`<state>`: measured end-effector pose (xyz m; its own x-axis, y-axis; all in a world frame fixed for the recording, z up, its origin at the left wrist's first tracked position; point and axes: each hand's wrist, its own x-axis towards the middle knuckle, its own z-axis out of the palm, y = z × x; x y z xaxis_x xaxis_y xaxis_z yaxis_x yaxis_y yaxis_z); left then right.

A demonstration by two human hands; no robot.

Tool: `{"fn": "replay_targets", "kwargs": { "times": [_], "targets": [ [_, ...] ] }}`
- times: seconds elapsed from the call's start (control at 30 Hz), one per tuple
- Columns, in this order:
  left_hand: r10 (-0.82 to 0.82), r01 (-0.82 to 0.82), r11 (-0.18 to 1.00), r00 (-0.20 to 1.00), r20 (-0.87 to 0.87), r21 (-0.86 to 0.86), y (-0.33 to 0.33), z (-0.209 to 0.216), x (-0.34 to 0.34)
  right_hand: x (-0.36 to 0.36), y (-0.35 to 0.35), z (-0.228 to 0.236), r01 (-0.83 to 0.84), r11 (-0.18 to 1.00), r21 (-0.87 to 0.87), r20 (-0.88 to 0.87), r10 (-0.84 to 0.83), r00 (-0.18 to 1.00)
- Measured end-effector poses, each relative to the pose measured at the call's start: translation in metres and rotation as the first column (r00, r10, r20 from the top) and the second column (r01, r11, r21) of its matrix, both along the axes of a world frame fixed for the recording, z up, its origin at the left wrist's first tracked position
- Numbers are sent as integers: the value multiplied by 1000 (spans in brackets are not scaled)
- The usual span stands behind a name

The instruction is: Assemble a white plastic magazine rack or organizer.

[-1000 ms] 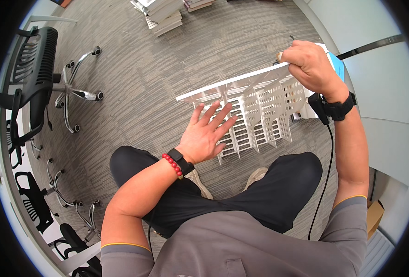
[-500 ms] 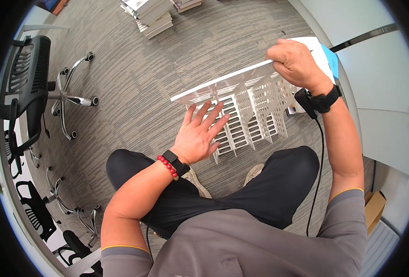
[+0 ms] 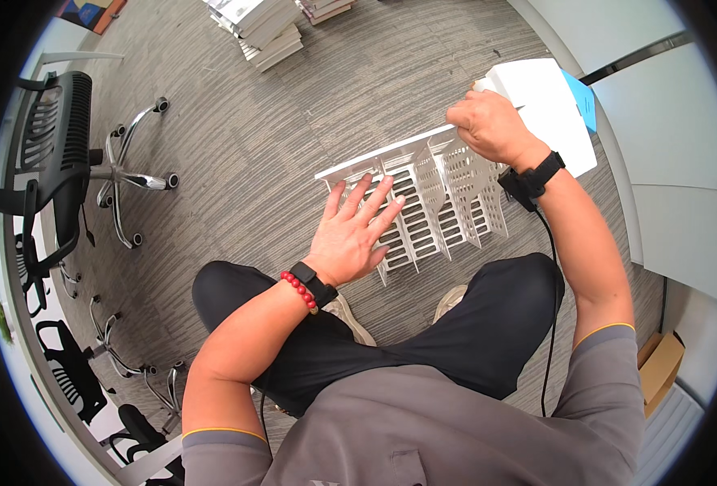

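Observation:
A white plastic file rack [image 3: 408, 217] with slotted panels and several perforated upright dividers stands on the carpet before my bent knees. My left hand [image 3: 350, 231] lies over its left end, fingers spread and stretched out, fingertips near the long far panel [image 3: 382, 155]. Above the right part of that panel is my right hand [image 3: 492, 125], curled into a fist at the panel's top edge. I see nothing inside the fist; it hides the right end of the edge.
Beyond my right hand lie a white sheet-like piece [image 3: 548, 109] and a blue item [image 3: 579, 101] beside white cabinets [image 3: 678, 138]. Stacked books [image 3: 265, 32] stand farther off. A wheeled black chair [image 3: 67, 154] is at left, an opened cardboard box [image 3: 660, 368] at lower right.
My right fist has shifted left and slightly nearer along the far panel, whose face now shows less. More of the white piece behind it is visible. My left hand stays nearly in place.

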<state>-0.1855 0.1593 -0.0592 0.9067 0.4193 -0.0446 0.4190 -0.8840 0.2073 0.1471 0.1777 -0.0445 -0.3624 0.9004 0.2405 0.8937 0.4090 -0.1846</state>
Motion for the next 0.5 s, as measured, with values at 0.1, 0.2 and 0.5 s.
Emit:
{"fn": "replay_targets", "kwargs": {
  "times": [0.1,0.2,0.5],
  "targets": [
    [-2,2,1000,1000,6,-4,-1,1,1,1,-6,0,21,1000,-10,13,-20,1000],
    [-11,11,1000,1000,-16,5,1,1,1,-1,-7,1,37,999,-8,29,-37,999],
    [-1,0,1000,1000,-25,-27,-4,7,3,-1,-12,2,104,994,-12,28,-104,994]
  ]
}}
